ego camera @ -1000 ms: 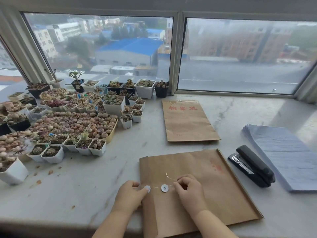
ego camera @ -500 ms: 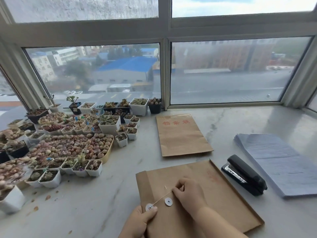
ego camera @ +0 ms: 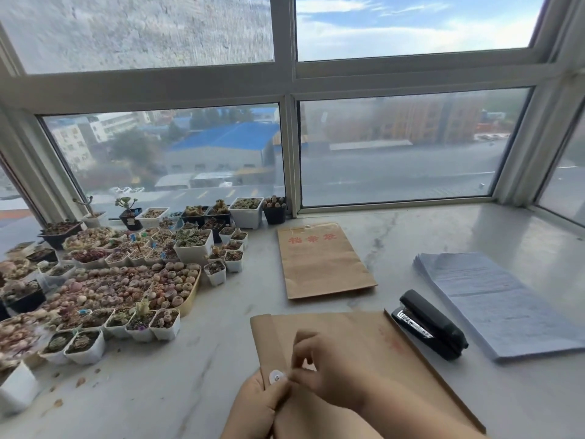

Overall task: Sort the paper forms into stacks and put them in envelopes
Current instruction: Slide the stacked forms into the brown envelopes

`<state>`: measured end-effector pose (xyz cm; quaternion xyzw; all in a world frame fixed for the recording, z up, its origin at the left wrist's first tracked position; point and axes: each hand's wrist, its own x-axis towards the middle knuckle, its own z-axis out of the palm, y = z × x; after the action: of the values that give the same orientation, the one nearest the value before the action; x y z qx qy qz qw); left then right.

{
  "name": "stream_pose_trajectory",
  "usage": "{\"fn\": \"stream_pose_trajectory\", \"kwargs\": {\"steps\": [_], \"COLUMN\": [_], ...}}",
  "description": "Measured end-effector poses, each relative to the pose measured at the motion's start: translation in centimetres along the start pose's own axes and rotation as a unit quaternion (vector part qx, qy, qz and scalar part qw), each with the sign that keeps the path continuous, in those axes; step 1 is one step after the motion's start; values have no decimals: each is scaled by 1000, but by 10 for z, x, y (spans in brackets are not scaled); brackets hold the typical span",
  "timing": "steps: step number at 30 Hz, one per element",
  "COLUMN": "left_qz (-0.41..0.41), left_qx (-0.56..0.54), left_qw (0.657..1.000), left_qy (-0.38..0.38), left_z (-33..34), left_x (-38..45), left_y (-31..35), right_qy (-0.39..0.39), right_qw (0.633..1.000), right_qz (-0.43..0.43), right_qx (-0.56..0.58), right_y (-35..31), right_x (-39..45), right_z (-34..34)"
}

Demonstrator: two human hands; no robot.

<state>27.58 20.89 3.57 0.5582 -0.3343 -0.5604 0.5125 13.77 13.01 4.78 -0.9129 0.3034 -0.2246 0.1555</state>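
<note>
A brown kraft envelope (ego camera: pixel 380 353) lies in front of me on the marble sill, flap end to the left. My left hand (ego camera: pixel 256 407) grips its left edge, thumb beside the white string-closure disc (ego camera: pixel 276 377). My right hand (ego camera: pixel 329 365) sits over the flap with fingers curled, pinching at the closure string just right of that disc; the string itself is blurred. A second brown envelope (ego camera: pixel 323 264) with red characters lies farther back. A stack of printed paper forms (ego camera: pixel 493 299) rests at the right.
A black stapler (ego camera: pixel 430 324) lies between the near envelope and the forms. Many small pots of succulents (ego camera: pixel 133 280) crowd the left half of the sill. Window frames (ego camera: pixel 289 153) close off the back.
The camera has tilted upward, so the hands sit lower in view. My right hand has moved left over the disc closure, and the left hand has slid down along the envelope's edge.
</note>
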Motion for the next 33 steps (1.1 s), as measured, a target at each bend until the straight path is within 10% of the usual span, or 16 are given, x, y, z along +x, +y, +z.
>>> {"fn": "stream_pose_trajectory", "kwargs": {"steps": [5,16,22,33], "left_qz": [24,-19,-21,136], "left_qx": [30,-17,-46,138], "left_qw": [998,999,996,973], "left_qy": [-43,-34,-75,-126], "left_z": [-9,5,50,101], "left_x": [-12,9,26,34], "left_y": [14,59,110,80], "right_qy": [-106,68,282,379], "right_qw": [979,943,917,777], "right_qz": [138,217,281,320], "right_qx": [105,243,31,388], "right_y": [18,41,20,55], "right_x": [39,-91,-143,-118], "right_z": [-32,-30,-52,-179]}}
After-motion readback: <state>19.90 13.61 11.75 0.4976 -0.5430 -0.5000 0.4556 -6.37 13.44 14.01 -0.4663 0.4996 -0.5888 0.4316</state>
